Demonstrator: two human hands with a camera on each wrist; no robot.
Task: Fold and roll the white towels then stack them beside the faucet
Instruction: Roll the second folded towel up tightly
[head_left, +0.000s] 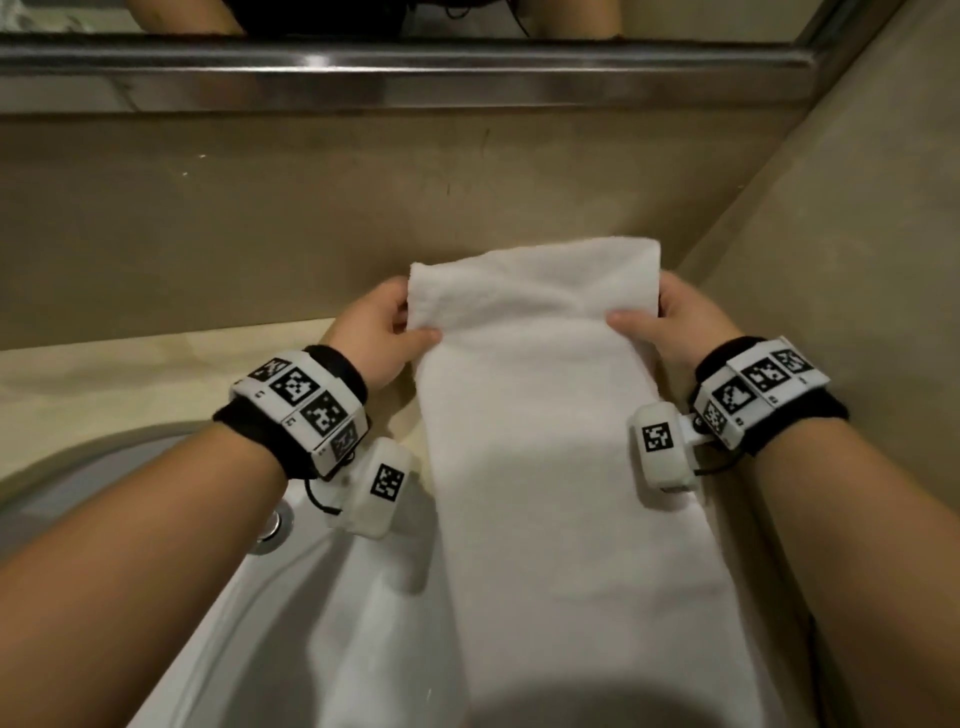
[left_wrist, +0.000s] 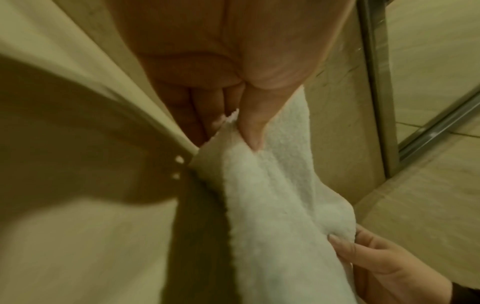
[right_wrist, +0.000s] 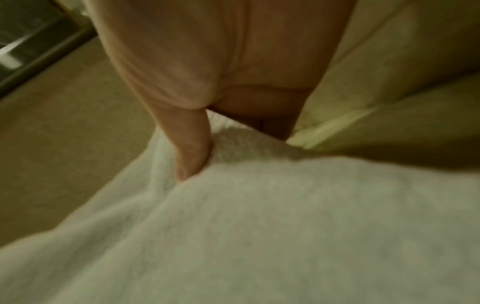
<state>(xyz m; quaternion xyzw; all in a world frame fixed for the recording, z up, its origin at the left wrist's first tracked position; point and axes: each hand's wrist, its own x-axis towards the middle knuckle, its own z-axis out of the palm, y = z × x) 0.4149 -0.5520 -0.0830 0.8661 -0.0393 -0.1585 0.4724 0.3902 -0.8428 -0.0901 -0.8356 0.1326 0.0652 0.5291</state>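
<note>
A white towel (head_left: 550, 441), folded into a long strip, runs from the counter by the back wall down toward me. Its far end is turned up and over. My left hand (head_left: 384, 332) pinches the towel's left edge at that far end, thumb on top. My right hand (head_left: 670, 322) pinches the right edge the same way. In the left wrist view my thumb (left_wrist: 253, 121) presses into the towel (left_wrist: 272, 195), and my right hand (left_wrist: 384, 261) shows at the lower right. The right wrist view has my thumb (right_wrist: 192, 152) dug into the towel (right_wrist: 259, 236). No faucet is in view.
A white sink basin (head_left: 291, 597) with a chrome overflow fitting (head_left: 272, 527) lies below my left arm. More white cloth (head_left: 384, 623) lies in the basin under the strip. A beige wall (head_left: 311, 208) and a mirror frame (head_left: 395, 57) close the back; a side wall (head_left: 857, 234) stands right.
</note>
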